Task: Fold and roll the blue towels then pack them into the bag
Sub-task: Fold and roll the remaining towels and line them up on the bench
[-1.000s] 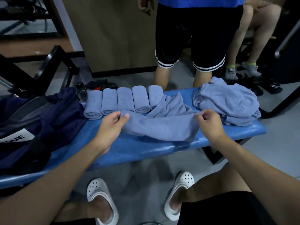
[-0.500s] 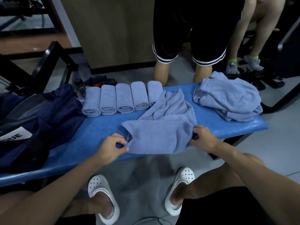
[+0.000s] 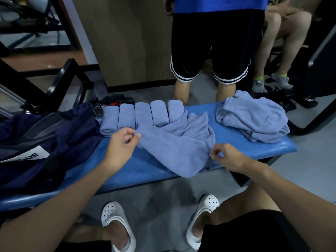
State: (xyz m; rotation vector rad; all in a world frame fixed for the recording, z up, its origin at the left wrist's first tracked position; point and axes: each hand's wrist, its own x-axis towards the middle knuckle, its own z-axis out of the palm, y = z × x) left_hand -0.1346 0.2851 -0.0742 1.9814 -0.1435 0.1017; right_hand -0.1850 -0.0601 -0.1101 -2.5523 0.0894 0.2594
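Observation:
A loose blue towel [image 3: 178,142] lies crumpled across the middle of the blue bench [image 3: 245,151], one end hanging over the front edge. My left hand [image 3: 121,144] pinches its upper left corner, close to the row of rolled towels [image 3: 141,115] at the bench's back. My right hand [image 3: 225,157] pinches the towel's right edge near the front of the bench. A heap of unfolded blue towels [image 3: 252,117] sits at the bench's right end. The dark navy bag [image 3: 45,140] lies open at the left end.
A person in black shorts [image 3: 211,51] stands just behind the bench, and another person's legs [image 3: 280,51] show at the back right. Black metal frames [image 3: 60,84] stand at the left. My feet in white clogs [image 3: 116,226] are on the grey floor below the bench.
My left hand has carried its corner of the towel up and away toward the rolled towels. The right hand shifted right along the front edge, and the towel now lies slanted.

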